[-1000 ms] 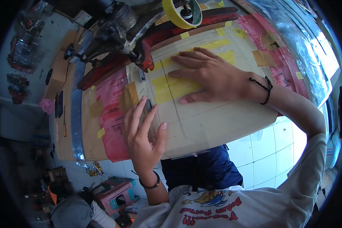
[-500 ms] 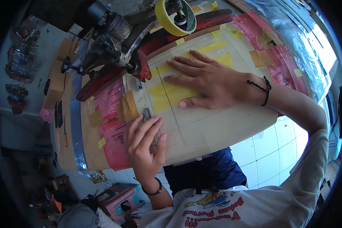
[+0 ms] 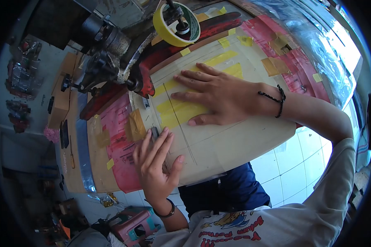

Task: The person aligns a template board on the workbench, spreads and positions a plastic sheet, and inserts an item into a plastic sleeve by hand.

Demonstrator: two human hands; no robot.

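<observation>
My right hand [image 3: 224,96] lies flat with fingers spread on a cream sheet [image 3: 231,144] that carries yellow tape strips [image 3: 169,113] and pencil lines. At the sheet's left edge, my left hand [image 3: 156,162] rests with its fingers stretched out and its thumb apart. Its fingertips are beside a small dark strip [image 3: 154,132], partly hidden by the hand. Left of that hand is a red sheet [image 3: 125,164] with a brown tape patch [image 3: 135,125] on it.
Above the sheet is a machine with a black and red frame [image 3: 146,80] and a yellow tape roll [image 3: 165,33]. Clear plastic [image 3: 317,53] covers the far right. A screwdriver [image 3: 72,156] lies at the left. A pink and green stool [image 3: 132,224] stands below.
The whole view has shifted, with the machine and tape roll now further left and the sheet lower. My left fingers have come closer together; my right hand stays flat on the sheet.
</observation>
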